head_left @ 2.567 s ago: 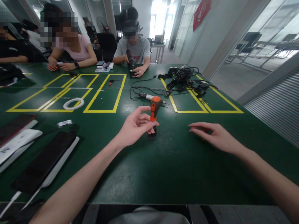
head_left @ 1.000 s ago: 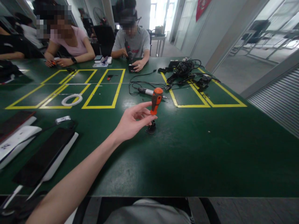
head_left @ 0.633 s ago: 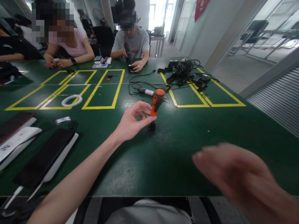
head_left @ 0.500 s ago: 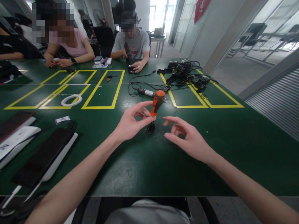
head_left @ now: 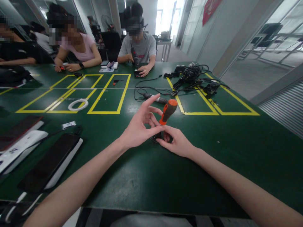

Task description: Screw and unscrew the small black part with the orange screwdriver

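Observation:
The screwdriver, with its orange and dark grey handle, stands tip down and leans to the right. Its lower end meets a small black part on the table, mostly hidden by fingers. My left hand is beside the handle with its fingers spread and index finger raised. Its thumb reaches the bottom of the handle; I cannot tell whether it presses there. Low at the screwdriver's foot, my right hand is closed with thumb and fingers around the black part.
Beyond my hands lies a grey and black pen-shaped power tool with its cord. Tangled black cables sit at the back right. A white ring and a black phone-like device are at left. Two people work across the green table.
My right hand has moved left and down and closed at the black part. My left fingers have spread from the screwdriver, which now leans further right. The whole view has shifted slightly.

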The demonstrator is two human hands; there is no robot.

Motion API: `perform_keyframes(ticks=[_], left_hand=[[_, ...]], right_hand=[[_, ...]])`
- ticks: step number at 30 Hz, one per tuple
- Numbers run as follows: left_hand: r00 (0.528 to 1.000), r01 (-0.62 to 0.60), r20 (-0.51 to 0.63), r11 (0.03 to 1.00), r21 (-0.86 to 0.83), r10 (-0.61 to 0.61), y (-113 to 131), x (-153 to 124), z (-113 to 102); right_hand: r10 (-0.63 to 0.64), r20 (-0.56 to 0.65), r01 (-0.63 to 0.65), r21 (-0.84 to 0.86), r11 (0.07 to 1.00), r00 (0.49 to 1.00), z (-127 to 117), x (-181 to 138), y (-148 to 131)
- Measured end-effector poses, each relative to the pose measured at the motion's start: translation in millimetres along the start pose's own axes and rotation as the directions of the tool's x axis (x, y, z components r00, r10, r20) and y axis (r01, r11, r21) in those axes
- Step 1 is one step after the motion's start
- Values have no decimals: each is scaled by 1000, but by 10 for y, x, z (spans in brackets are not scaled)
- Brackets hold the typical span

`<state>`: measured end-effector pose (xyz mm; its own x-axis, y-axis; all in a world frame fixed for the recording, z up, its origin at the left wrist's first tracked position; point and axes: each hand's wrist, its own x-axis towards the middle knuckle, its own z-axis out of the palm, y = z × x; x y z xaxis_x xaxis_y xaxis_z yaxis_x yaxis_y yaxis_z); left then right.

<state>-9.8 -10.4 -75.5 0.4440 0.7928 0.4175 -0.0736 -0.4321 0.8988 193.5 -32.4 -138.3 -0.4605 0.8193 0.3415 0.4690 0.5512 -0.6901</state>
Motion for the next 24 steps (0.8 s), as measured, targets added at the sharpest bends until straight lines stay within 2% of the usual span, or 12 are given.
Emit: perform_keyframes(ticks=[7, 17, 24], left_hand=[[994, -104, 52, 977, 184, 96, 26, 42, -45], [957, -232, 232, 938, 259, 173, 56, 112, -117], [906, -398, 302, 834, 381, 295, 263, 182, -209]], right_hand=[[-34, 8, 35, -61, 998, 999, 16, -22, -1], [-59, 14, 60, -67, 996, 998, 11, -52, -1], [-80, -9, 79, -70, 994, 997, 3, -31, -15]])
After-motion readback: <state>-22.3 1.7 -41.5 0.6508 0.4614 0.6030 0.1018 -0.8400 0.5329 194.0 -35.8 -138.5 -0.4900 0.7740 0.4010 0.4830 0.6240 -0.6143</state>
